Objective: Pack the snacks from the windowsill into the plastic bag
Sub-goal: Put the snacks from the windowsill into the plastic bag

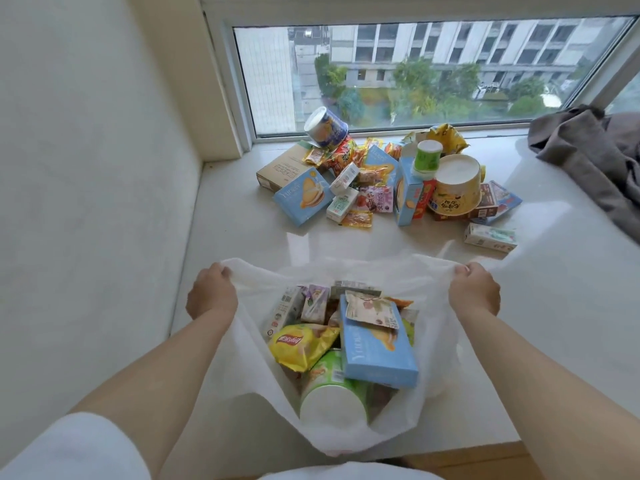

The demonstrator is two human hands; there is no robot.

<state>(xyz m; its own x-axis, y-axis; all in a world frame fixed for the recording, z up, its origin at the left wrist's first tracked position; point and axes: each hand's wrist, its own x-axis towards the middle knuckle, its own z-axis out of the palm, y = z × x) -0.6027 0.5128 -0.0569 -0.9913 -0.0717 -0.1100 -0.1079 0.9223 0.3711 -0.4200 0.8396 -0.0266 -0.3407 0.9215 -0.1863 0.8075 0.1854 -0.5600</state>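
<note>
Hands [212, 294] apart, fists on bag [249, 368] rim

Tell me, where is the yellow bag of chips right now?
The yellow chip bag is inside the white plastic bag, on its left side, beside a light blue box and above a green cup.

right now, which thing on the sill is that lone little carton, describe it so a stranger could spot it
Start at the windowsill under the window and find the snack pile. Go to its right end, where an upturned yellow paper bowl stands. Nearer the plastic bag lies a small white drink carton on its side, the only item lying apart from the pile.
</note>
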